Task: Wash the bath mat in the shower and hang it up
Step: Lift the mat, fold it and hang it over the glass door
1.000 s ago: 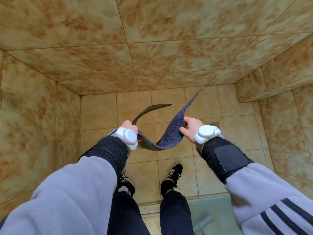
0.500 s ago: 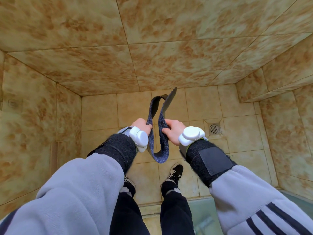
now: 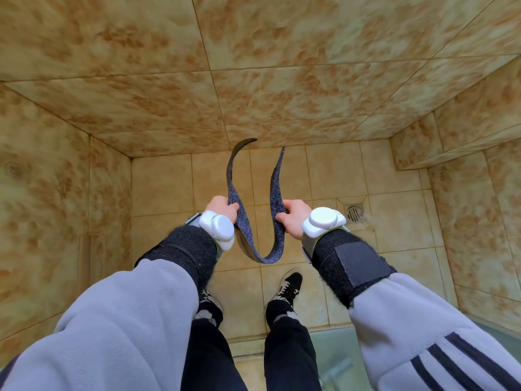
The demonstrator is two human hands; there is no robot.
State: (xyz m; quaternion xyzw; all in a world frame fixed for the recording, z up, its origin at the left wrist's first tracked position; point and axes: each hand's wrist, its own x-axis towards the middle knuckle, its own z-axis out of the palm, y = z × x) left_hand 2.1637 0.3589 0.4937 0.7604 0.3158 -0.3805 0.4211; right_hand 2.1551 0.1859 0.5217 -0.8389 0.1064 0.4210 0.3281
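- Since half a second earlier, the two grips have been drawn apart, and the narrow fold of the mat has been opened into a wide U whose upper ends are now spread from each other.
- The dark blue-grey, felt-like bath mat is held in the air above the shower floor, edge-on to the camera. Its lowest curve sags between the two wrists and both ends rise away from the person.
- The left grip is closed round the left limb of the mat, with fingers and thumb curled over its edge.
- The right grip is likewise closed round the right limb, which is pinched between thumb and curled fingers.
- A white rounded wrist device is worn on the left wrist and another on the right. Each sits above a black fabric wrap and a grey fleece sleeve.
- The beige square-tiled floor is seen below the mat, with a round metal drain set in it near the right wrist.
- Two black shoes are planted on the tiles beneath the mat.
- Mottled brown-and-tan wall tiles enclose the floor on three sides.
- A greenish glass panel is seen at the lower right.
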